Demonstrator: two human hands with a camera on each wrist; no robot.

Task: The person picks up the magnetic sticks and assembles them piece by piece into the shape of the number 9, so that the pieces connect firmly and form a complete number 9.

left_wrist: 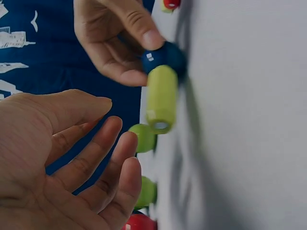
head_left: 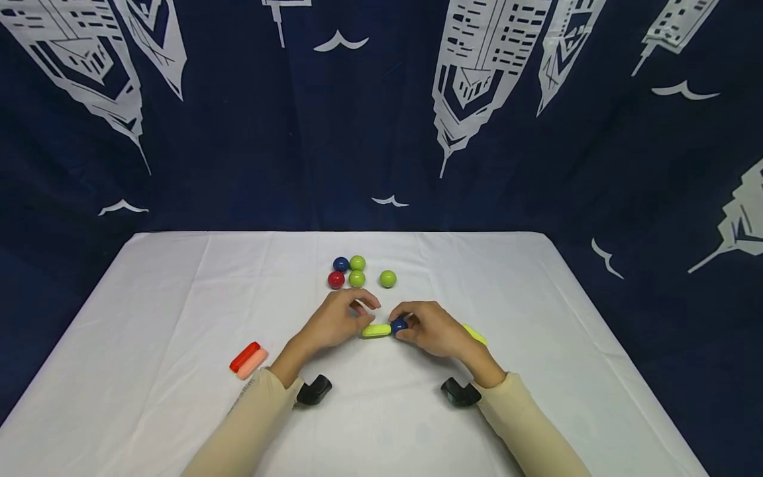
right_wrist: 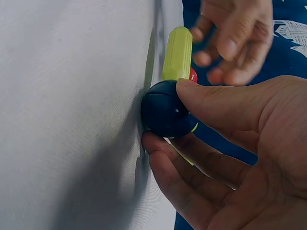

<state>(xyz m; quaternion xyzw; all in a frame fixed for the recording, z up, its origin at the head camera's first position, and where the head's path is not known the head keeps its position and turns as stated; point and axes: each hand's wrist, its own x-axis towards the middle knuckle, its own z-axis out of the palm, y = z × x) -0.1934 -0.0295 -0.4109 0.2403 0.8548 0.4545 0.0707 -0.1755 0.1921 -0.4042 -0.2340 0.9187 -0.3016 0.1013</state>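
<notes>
My right hand (head_left: pixel 434 328) pinches a dark blue ball (right_wrist: pixel 165 109) between thumb and fingers, low over the white cloth. A yellow-green ribbed rod (left_wrist: pixel 162 98) meets the ball end-on and points toward my left hand (head_left: pixel 336 321). That left hand has its fingers loosely bent and spread, near the rod's free end, and holds nothing. In the left wrist view a gap shows between its fingertips (left_wrist: pixel 128 143) and the rod. A second yellow rod (head_left: pixel 475 333) shows partly behind my right wrist; the rest of it is hidden.
Beyond the hands lie a blue ball (head_left: pixel 341 264), a red ball (head_left: pixel 336 279) and several green balls (head_left: pixel 388 278). To the left, a red rod (head_left: pixel 245 358) and a salmon rod (head_left: pixel 252 364) lie side by side. A dark blue printed cloth (head_left: pixel 357 132) hangs behind the table (head_left: pixel 149 318).
</notes>
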